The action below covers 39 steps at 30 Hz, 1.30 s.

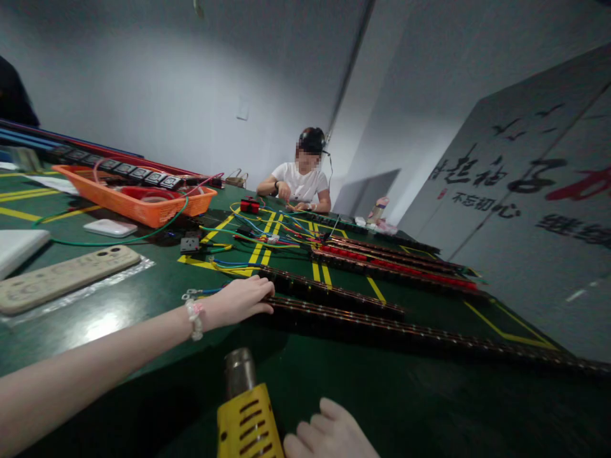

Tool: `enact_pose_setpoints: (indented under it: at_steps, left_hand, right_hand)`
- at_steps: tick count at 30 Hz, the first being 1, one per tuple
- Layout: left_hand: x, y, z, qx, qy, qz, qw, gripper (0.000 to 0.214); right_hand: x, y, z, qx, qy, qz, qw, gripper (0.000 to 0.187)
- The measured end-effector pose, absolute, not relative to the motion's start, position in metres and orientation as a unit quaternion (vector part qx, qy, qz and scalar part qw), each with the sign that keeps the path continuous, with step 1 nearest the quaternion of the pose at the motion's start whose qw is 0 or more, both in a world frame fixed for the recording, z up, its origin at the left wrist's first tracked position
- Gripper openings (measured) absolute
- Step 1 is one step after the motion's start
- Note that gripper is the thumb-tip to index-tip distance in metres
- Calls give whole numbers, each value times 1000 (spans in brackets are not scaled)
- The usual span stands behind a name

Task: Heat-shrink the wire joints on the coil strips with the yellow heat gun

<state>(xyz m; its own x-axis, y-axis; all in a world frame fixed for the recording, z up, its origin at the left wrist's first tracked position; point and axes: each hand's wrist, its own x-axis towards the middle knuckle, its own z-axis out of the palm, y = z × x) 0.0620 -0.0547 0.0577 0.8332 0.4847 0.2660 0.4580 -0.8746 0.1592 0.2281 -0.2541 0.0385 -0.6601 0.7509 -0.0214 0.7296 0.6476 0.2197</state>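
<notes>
My left hand (pixel 243 299) reaches across the green table and rests on the near end of a long black strip (pixel 382 321) with a copper-coloured line along it; its fingers lie flat and together on the strip. A bead bracelet (pixel 194 318) circles that wrist. My right hand (pixel 329 436) sits at the bottom edge, curled into a loose fist beside a yellow heat gun (pixel 245 420) whose metal nozzle points away from me. Whether it grips the gun's handle is hidden below the picture.
More long strips (pixel 396 261), some with red parts, lie in a row further out. Coloured wires (pixel 258 235) tangle mid-table. An orange tray (pixel 138 207) holds black parts. A phone (pixel 62 277) and white case (pixel 109 227) lie left. Another person (pixel 300 181) sits working at the far end.
</notes>
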Motion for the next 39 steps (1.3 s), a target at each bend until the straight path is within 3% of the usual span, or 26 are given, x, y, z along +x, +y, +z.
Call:
enact_pose_setpoints:
  at_steps: [15,21,27,39]
  left_hand:
    - [101,-19,47,939,260,216,57,35]
    - [53,-6,41,906,284,304,75,31]
    - [-16,2,18,871,355,314,126,36]
    - [-30,-15,9,796,473,341,160,43]
  right_hand:
    - [238,-243,47,486,860,-138,67,17]
    - [231,-247,61,518,835,-178,53,14]
    - [213,-243,71,511,845,-156,38,7]
    - [182,-222,65,408,911,-21,64,8]
